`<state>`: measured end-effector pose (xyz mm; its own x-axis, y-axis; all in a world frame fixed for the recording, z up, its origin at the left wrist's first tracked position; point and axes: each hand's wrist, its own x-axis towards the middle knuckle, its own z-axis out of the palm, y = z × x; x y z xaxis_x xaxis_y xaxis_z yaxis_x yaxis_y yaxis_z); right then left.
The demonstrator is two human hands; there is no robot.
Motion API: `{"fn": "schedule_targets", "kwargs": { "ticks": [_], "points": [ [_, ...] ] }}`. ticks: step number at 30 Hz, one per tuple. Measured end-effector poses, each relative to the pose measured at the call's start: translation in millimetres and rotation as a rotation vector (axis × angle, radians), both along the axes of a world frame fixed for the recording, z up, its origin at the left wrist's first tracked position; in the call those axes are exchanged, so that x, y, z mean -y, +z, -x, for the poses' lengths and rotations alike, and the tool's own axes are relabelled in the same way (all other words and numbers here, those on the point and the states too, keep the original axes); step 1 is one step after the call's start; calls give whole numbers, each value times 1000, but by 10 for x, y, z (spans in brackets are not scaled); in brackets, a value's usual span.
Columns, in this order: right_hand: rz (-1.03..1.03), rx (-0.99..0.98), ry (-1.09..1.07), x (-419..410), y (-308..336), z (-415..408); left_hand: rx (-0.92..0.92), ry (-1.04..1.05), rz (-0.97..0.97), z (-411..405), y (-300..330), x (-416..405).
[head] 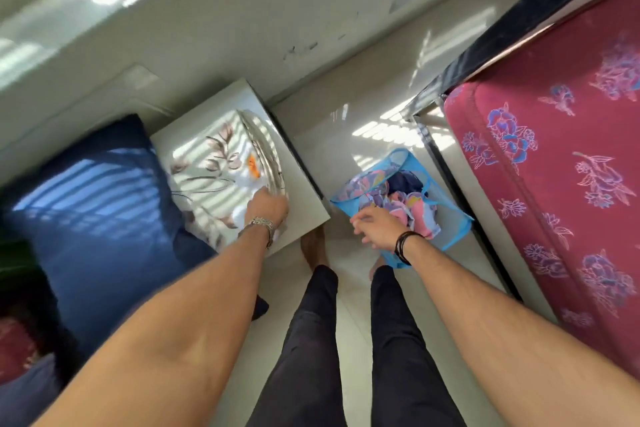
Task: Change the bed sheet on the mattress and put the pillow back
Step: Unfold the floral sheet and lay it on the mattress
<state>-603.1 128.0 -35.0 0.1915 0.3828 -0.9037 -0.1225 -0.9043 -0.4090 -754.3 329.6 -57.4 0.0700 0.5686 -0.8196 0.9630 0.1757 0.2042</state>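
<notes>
Now the folded floral sheet (221, 166) is gripped by the left hand (266, 206); right hand (375, 230) loosely spread, empty. Mattress (561, 163) bare; next, sheet to be lifted w/ both hands & carried over.

No text, label or number is readable; the motion blur may hide small print.

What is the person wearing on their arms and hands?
Both arms are bare, with no sleeves in sight. The left hand has a silvery metal chain bracelet round its wrist. The right hand has thin black bands, like cords, round its wrist. No gloves or rings can be made out; the picture is a bit blurry.
</notes>
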Motion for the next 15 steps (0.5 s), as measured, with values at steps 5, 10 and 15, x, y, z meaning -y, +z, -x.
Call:
{"fn": "schedule_targets", "kwargs": {
  "ticks": [5,10,15],
  "points": [
    [-91,78,-117,-80,932,-265,358,-146,112,-410,1310,-196],
    [-211,281,-278,41,1673,-641,570,-397,212,-1074,2302,78],
    [-228,221,-864,697,2312,-876,721,-618,343,-1728,2838,927]
  ]
}}
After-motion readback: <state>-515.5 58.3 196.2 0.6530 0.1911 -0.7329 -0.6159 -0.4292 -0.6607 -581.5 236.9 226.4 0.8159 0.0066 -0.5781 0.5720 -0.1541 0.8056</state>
